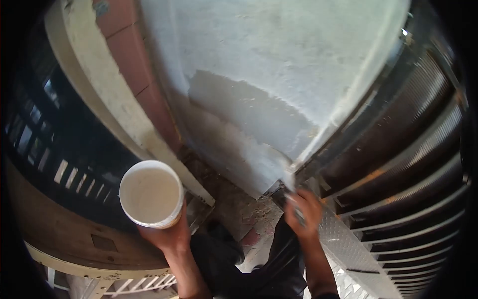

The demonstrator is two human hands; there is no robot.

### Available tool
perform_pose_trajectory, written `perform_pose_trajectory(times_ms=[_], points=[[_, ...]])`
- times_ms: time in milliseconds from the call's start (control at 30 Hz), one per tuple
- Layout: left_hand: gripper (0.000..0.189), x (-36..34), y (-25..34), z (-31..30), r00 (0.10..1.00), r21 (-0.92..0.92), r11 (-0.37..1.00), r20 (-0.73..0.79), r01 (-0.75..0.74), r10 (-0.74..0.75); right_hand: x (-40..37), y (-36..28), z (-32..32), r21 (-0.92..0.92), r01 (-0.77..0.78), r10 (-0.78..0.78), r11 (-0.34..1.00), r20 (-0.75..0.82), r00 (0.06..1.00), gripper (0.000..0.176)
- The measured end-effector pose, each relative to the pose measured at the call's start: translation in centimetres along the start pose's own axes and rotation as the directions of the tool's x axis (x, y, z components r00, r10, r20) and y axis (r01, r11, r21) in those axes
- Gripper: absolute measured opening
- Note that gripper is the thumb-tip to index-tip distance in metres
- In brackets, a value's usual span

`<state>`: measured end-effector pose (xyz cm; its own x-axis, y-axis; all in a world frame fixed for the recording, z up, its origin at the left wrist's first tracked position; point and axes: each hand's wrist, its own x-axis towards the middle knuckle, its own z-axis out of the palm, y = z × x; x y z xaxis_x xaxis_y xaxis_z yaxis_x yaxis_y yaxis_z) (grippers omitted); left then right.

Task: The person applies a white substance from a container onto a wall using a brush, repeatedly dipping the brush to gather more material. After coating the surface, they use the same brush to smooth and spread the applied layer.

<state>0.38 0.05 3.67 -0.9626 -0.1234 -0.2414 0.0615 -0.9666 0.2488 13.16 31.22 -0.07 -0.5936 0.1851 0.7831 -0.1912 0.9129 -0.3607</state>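
A white bucket (152, 194) with pale contents or a pale inner wall rests in my left hand (172, 234), whose fingers wrap round its lower side. My right hand (304, 212) is closed on the handle of a brush (288, 174), partly smeared by motion. The brush end is at the lower right corner of a grey-white wall panel (279, 60). Across the panel's lower part runs a darker grey patch (244, 102), with a lighter band below it.
Pink tiles (127, 55) and a cream post edge (99, 84) border the panel on the left. A dark ribbed metal shutter (408, 149) stands at the right. Below are a metal tread plate (348, 244), my dark-clothed legs and a dirty floor (234, 204).
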Motion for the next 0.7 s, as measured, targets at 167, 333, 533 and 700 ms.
perform_pose_trajectory(times_ms=[167, 333, 533, 700], points=[[0.052, 0.6, -0.3, -2.2, 0.991, 0.102, 0.992, 0.121, -0.070, 0.057, -4.2, -1.2, -6.1, -0.007, 0.057, -0.056, 0.998, 0.046, 0.997, 0.037], [0.052, -0.4, -0.1, 0.9, 0.999, 0.021, 0.999, 0.000, 0.040, -0.040, 3.6, -4.5, 3.2, 0.229, 0.159, -0.173, 0.960, 0.043, 0.984, 0.041], [0.054, -0.8, -0.5, 2.6, 0.995, 0.095, 0.995, -0.102, -0.006, 0.015, 7.5, -2.8, 11.2, 0.165, 0.142, -0.150, 0.976, 0.039, 0.988, 0.038], [0.055, -0.5, 0.0, 1.4, 0.997, -0.035, 0.999, -0.071, 0.041, -0.044, 0.7, -1.1, -1.7, -0.046, 0.043, -0.043, 0.998, 0.006, 0.999, 0.034]])
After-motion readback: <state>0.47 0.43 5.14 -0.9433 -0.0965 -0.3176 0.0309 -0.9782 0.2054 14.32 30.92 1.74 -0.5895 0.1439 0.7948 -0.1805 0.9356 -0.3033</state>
